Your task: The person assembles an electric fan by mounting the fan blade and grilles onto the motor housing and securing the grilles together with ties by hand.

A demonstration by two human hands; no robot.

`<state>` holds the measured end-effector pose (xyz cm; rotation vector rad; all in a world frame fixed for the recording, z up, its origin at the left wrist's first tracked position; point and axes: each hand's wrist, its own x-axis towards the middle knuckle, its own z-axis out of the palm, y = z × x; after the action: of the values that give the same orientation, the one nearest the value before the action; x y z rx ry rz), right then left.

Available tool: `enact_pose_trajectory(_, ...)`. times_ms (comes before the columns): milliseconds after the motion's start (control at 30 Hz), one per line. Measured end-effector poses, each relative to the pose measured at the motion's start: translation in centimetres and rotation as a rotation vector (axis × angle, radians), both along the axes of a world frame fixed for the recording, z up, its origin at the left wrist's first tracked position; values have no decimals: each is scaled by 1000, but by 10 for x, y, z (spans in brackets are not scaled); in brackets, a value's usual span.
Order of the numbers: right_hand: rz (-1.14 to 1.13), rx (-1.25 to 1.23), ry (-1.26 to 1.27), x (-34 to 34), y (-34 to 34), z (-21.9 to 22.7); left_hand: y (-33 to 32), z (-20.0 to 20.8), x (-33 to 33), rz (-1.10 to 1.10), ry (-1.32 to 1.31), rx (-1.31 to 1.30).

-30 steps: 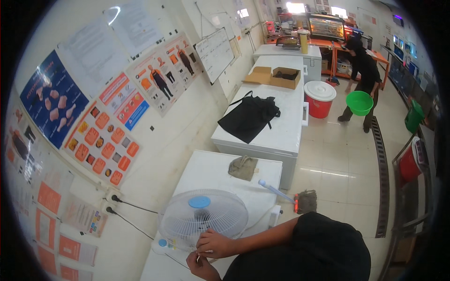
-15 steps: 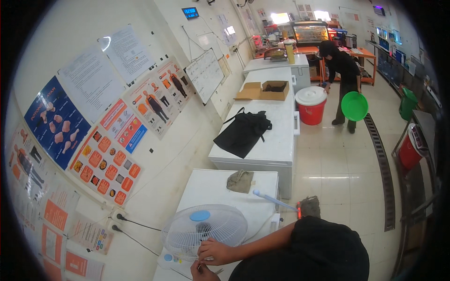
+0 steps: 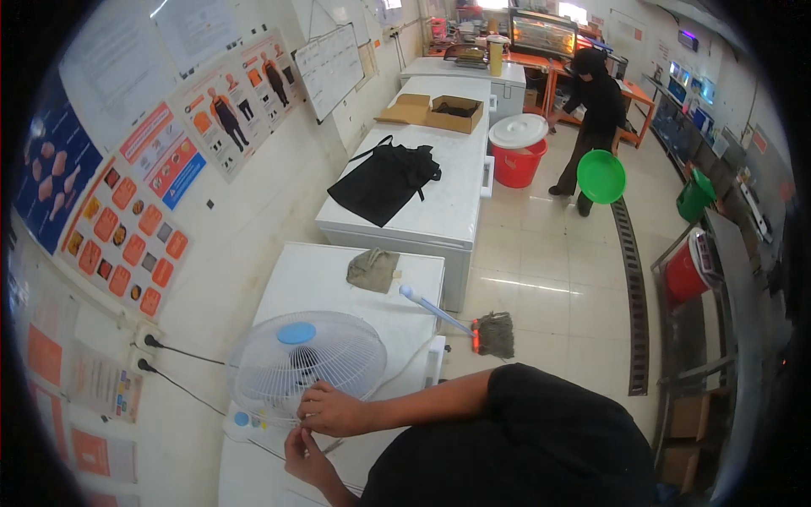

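My right hand [image 3: 331,411] reaches in from the right along the lower rim of a white standing fan [image 3: 359,351] with a pale blue hub. Its fingers are bent into a pinch. Just below, my left hand [image 3: 308,463] has thumb and fingertips pressed together, meeting the right fingertips. Whatever lies between them is too small to make out. The fan's base [image 3: 242,420], with a blue knob, rests on a white chest freezer [image 3: 279,275]. A thin grey item [image 3: 335,444] lies beside my hands.
A grey-green cloth [image 3: 372,269] lies on the freezer; a mop [image 3: 493,335] leans beside it. Farther back are a black apron [image 3: 387,179] and a cardboard box [image 3: 456,114]. A co-worker [image 3: 596,110] holds a green basin [image 3: 601,177] by a red bucket [image 3: 517,167]. Black cords [image 3: 190,352] run from the wall.
My view has swung right and down, shifting the scene leftward and upward. The co-worker has tilted up the bucket's white lid. My hands stay together at the fan's rim.
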<state>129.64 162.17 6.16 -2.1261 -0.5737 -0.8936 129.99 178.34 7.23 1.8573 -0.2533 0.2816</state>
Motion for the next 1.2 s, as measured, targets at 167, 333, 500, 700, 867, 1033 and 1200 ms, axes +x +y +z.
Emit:
enact_pose_trajectory(167, -39, -6, -14, -5, 3, 11, 0, 20, -6, 1, -252, 302)
enact_pose_trajectory(333, -30, 18, 9, 1, 7, 0, -14, 26, -11, 0, -313, 347)
enact_pose_trajectory(500, -63, 40, 26, 1, 5, 1, -9, 10, 1, -53, -315, 263)
enact_pose_trajectory(700, -17, -37, 142, 5, 7, -7, -15, 47, -20, -39, -352, 120)
enact_pose_trajectory(867, -46, 83, -8, 4, 13, -11, -16, 27, -25, -31, -181, -112)
enact_pose_trajectory(1033, -29, 96, -32, 5, 9, -12, -10, 38, -20, -105, -326, 157)
enact_pose_trajectory(1200, -26, 108, -12, 1, 9, -6, 0, 37, -7, -108, -359, 254)
